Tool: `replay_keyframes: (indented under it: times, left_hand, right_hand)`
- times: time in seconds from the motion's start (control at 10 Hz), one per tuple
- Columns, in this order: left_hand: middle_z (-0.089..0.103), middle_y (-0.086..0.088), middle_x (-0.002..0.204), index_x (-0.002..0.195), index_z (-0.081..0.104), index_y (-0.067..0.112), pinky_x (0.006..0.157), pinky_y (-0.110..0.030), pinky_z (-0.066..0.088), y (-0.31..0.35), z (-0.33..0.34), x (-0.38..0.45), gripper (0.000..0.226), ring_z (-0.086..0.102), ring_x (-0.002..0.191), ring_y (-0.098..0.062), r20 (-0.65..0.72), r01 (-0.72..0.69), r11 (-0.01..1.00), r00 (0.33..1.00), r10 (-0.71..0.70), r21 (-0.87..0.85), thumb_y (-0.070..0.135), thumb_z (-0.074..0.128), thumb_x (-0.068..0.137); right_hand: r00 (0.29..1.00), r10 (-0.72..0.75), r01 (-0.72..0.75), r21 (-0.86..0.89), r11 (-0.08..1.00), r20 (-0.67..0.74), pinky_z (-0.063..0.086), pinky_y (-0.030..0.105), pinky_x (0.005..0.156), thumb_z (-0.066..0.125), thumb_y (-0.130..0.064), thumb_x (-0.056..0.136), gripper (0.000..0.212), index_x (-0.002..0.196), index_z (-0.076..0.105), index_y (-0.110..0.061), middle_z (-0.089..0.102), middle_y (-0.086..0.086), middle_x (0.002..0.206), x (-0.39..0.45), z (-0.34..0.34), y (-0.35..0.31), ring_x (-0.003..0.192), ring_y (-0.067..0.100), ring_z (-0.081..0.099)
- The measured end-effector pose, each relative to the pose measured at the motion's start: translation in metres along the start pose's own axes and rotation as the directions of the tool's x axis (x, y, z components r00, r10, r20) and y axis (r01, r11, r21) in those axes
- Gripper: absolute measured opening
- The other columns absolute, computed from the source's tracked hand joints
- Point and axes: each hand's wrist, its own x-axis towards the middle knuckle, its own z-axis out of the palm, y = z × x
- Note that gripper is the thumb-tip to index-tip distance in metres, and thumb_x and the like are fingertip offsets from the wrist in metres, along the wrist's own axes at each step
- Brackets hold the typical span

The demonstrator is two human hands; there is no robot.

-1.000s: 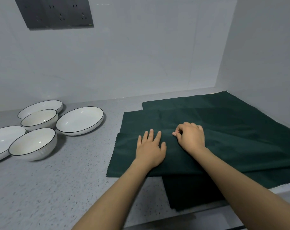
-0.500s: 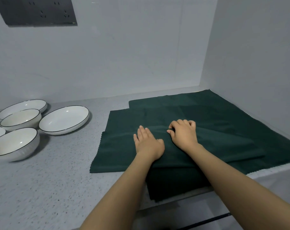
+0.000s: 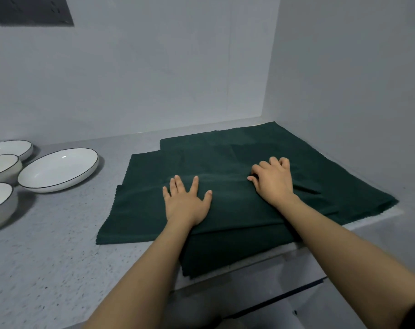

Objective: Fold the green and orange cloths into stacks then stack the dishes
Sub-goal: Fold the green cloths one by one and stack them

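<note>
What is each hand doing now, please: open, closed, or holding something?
Left hand: open, fingers spread, pressing flat on the green cloth.
Right hand: fingers curled, gripping a fold of the green cloth.

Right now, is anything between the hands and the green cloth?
Nothing visible. Both hands are already on the cloth: the left hand lies flat on it with fingers spread, and the right hand rests on it with fingers curled. The dishes sit apart to the left.

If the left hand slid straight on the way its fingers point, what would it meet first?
The left hand lies flat on the green cloth, fingers pointing toward the back wall. It would likely meet only more cloth, then bare counter, then the wall.
</note>
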Motion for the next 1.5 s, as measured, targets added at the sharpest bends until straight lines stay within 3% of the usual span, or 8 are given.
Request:
replay_keyframes:
  times: [0.1, 0.3, 0.4, 0.6, 0.8, 1.0, 1.4, 1.5]
  left_hand:
    - [-0.01, -0.018, 0.158, 0.152, -0.003, 0.034, 0.118, -0.047, -0.005, 0.0, 0.001, 0.0, 0.068, -0.011, 0.146, -0.03, -0.001, 0.002, 1.0, 1.0, -0.002, -0.003, 0.066, 0.009, 0.092]
    - [-0.009, -0.018, 0.158, 0.152, -0.002, 0.034, 0.118, -0.047, -0.004, -0.001, 0.001, 0.0, 0.068, -0.01, 0.146, -0.029, -0.014, 0.003, 1.0, 1.0, -0.003, -0.009, 0.066, 0.009, 0.092]
    - [-0.01, -0.016, 0.158, 0.152, -0.003, 0.034, 0.118, -0.048, -0.004, 0.001, 0.002, -0.001, 0.068, -0.011, 0.146, -0.029, -0.014, 0.0, 1.0, 1.0, 0.0, -0.012, 0.065, 0.009, 0.093]
    - [-0.008, 0.0, 0.16, 0.152, 0.004, 0.035, 0.117, -0.053, -0.006, -0.001, 0.0, -0.001, 0.056, -0.009, 0.147, -0.023, -0.032, -0.065, 0.995, 0.998, 0.062, -0.079, 0.052, 0.01, 0.098]
    - [-0.003, 0.005, 0.16, 0.152, 0.005, 0.035, 0.116, -0.053, -0.007, -0.002, -0.001, -0.001, 0.053, -0.007, 0.147, -0.016, -0.019, -0.125, 0.991, 0.992, 0.125, -0.05, 0.04, 0.013, 0.1]
    - [-0.004, 0.006, 0.16, 0.151, 0.004, 0.037, 0.116, -0.051, -0.007, -0.002, 0.001, 0.0, 0.053, -0.007, 0.147, -0.015, -0.009, -0.119, 0.992, 0.993, 0.119, -0.046, 0.043, 0.011, 0.1]
    - [-0.005, 0.005, 0.16, 0.152, 0.003, 0.036, 0.116, -0.052, -0.008, -0.002, 0.0, -0.002, 0.053, -0.009, 0.147, -0.016, 0.016, -0.13, 0.99, 0.991, 0.131, -0.053, 0.043, 0.011, 0.1]
    - [-0.006, 0.004, 0.16, 0.152, 0.002, 0.034, 0.115, -0.054, -0.009, -0.002, -0.004, -0.006, 0.053, -0.01, 0.147, -0.018, 0.04, -0.145, 0.988, 0.988, 0.147, -0.052, 0.043, 0.012, 0.1]
  right_hand:
    - [1.0, 0.017, -0.017, -0.044, 0.999, 0.008, 0.023, 0.036, 0.077, 0.078, -0.031, 0.073, 0.019, 0.07, 0.067, -0.016, 0.063, 0.0, 0.066, -0.001, 0.001, 0.02, 0.074, 0.027, 0.054]
    - [0.96, 0.239, -0.231, -0.069, 0.97, 0.148, 0.007, 0.045, 0.109, 0.045, -0.03, 0.096, 0.025, 0.108, 0.062, -0.017, 0.057, 0.006, 0.11, -0.006, 0.005, 0.038, 0.116, 0.029, 0.039]
    - [0.957, 0.224, -0.222, -0.03, 0.975, 0.185, -0.001, 0.047, 0.114, 0.046, -0.015, 0.09, 0.033, 0.122, 0.052, -0.017, 0.046, 0.006, 0.133, -0.003, -0.003, 0.026, 0.13, 0.03, 0.028]
    - [0.973, -0.06, -0.061, 0.495, 0.867, 0.225, 0.018, 0.03, 0.114, 0.037, -0.022, 0.098, 0.045, 0.143, 0.038, -0.019, 0.03, 0.003, 0.153, -0.009, -0.027, -0.059, 0.141, 0.019, 0.027]
    - [0.875, -0.124, -0.085, 0.401, 0.912, 0.467, -0.003, 0.037, 0.119, 0.016, -0.044, 0.101, 0.051, 0.151, 0.011, -0.032, 0.006, -0.005, 0.159, -0.026, -0.022, -0.071, 0.147, 0.015, -0.001]
    - [0.822, 0.133, -0.308, 0.235, 0.922, 0.553, -0.003, 0.04, 0.118, 0.012, -0.054, 0.097, 0.057, 0.151, 0.005, -0.035, 0.0, -0.006, 0.159, -0.038, -0.014, -0.012, 0.147, 0.017, -0.003]
    - [0.714, 0.351, -0.496, 0.084, 0.864, 0.606, -0.004, 0.041, 0.119, 0.009, -0.051, 0.098, 0.06, 0.152, 0.001, -0.026, -0.002, 0.005, 0.159, -0.048, -0.013, 0.028, 0.147, 0.022, -0.004]
    - [0.777, 0.34, -0.457, 0.103, 0.884, 0.529, -0.004, 0.04, 0.119, 0.013, -0.043, 0.101, 0.056, 0.152, 0.005, -0.021, 0.003, 0.009, 0.159, -0.05, -0.024, 0.018, 0.147, 0.024, -0.001]
